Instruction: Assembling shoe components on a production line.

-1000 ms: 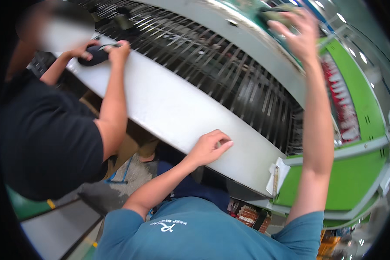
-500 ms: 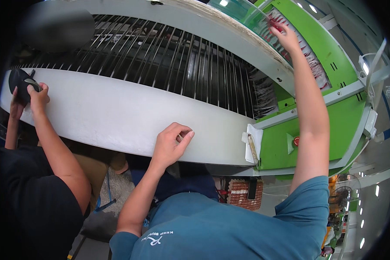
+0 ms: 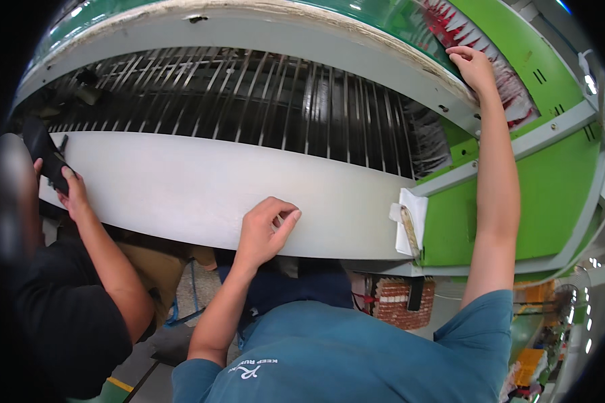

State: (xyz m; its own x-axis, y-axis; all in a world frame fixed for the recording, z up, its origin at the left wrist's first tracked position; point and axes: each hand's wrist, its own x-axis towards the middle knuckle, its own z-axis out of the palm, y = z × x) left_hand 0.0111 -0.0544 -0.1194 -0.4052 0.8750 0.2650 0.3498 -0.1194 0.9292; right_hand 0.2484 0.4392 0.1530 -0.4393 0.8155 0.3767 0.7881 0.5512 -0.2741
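My left hand (image 3: pixel 267 230) hovers over or rests on the white board (image 3: pixel 161 181), which I cannot tell apart. Its fingers curl toward the thumb, leaving a small gap with nothing visible in it. At the upper right my right hand (image 3: pixel 474 68) reaches to the slot beside the green see-through cover (image 3: pixel 410 41). Its fingertips are bent together at the cover's dark end; whatever they pinch is hidden. Just beyond them, red and white fringed strips (image 3: pixel 454 27) hang in the slot.
Thin metal rods (image 3: pixel 275 107) span a dark gap behind the board. A co-worker's hands (image 3: pixel 74 191) hold a black curved piece (image 3: pixel 42 144) at the left. A white cloth with a worn stick (image 3: pixel 409 228) lies at the board's right end, against the green machine housing (image 3: pixel 504 215).
My right hand has come away from among the red strips to the cover's end. My left hand keeps its pose. The co-worker has turned the black piece, and the view has shifted.
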